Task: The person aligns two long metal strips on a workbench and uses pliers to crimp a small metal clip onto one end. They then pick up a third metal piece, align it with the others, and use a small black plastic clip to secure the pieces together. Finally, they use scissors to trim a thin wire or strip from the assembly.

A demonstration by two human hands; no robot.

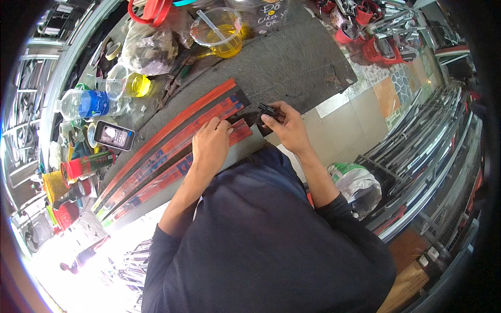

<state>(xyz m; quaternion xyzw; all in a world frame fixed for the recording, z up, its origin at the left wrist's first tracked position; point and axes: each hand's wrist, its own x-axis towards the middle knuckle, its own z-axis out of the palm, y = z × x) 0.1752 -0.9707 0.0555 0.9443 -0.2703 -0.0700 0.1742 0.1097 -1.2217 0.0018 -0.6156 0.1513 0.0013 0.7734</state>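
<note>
Long metal profiles [172,136] with red and blue film lie side by side on the dark bench, running from lower left toward my right hand. My left hand [211,145] rests on the near profiles close to their right ends. Its fingers are bent and pressed together, and anything between them is hidden. Just past those ends, my right hand [288,128] pinches a small black part [266,109] between thumb and fingers, a little apart from the profiles. The small part's exact kind is unclear.
A clear tub [196,32] of yellow liquid stands at the back, near a plastic bag [151,49]. A bottle [86,104], a cup [125,83] and a phone [116,135] sit left. Metal bars [425,151] fill the right side; red baskets [380,51] stand far right.
</note>
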